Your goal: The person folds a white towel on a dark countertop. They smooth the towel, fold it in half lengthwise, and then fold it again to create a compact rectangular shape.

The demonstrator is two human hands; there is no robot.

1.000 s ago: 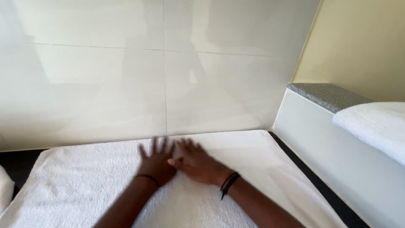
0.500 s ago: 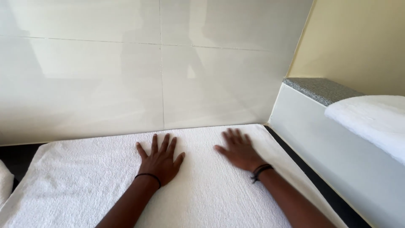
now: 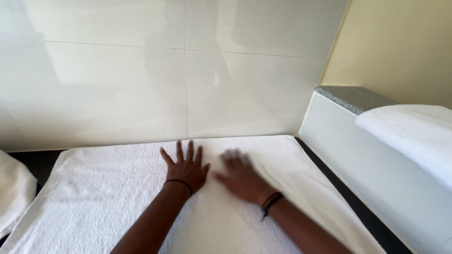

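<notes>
Right hand [image 3: 242, 178]: blurred, fingers smeared into one another; whether the palm presses flat on the white towel [image 3: 113, 197] cannot be told.

Left hand [image 3: 187, 167]: sharp, spread flat; the patch of towel beneath it is hidden.

Both forearms: cut off by the bottom edge, elbows out of frame.

White towel: near edge cut off by the bottom edge below the wrists; cloth under both arms hidden.

Second white cloth [image 3: 14, 193], well left of the left hand: only a rounded end shows, the rest cut by the left edge.

Folded white cloth [image 3: 414, 136] on the ledge [image 3: 351, 96], well right of the right hand: cut by the right edge, full extent unseen.
</notes>
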